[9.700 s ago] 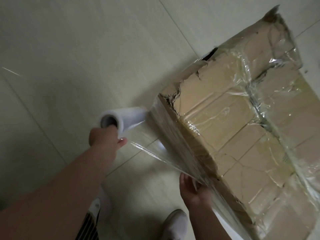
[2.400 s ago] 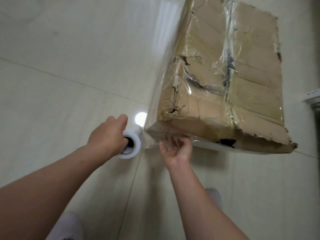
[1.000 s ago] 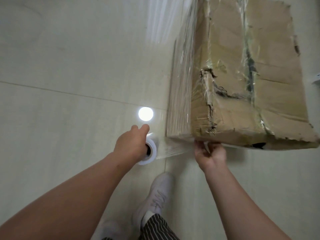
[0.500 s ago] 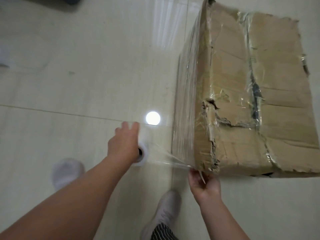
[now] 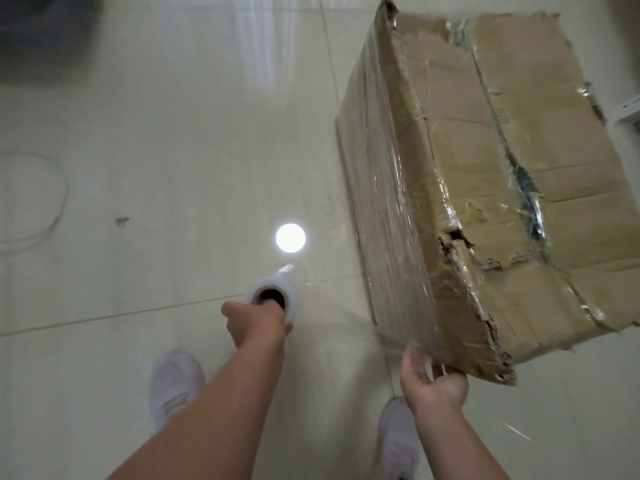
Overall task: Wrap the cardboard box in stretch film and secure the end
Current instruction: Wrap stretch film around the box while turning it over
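Now, in the head view, the left hand (image 5: 258, 322) has pulled the stretch film roll (image 5: 273, 296) further out from the cardboard box (image 5: 485, 188) than it was 0.5 s ago, and the roll stands more upright, its open core facing the camera. By my reading, that means another pass is being paid out and the end is not yet secured.

The fingers of the left hand are closed around the roll's near end. The right hand (image 5: 433, 384) sits at the box's nearest bottom corner, fingers loosely curled and half open, touching the cardboard edge where the film comes off; whether they pinch the film I cannot tell.

A sheet of film (image 5: 346, 323) stretches from the roll to that corner. The box rests on the tiled floor (image 5: 138, 133), its long axis running away from the person, toward the upper right of the picture. Its torn top faces up, and layered film covers its left side. The roll's axis runs nearly vertical.
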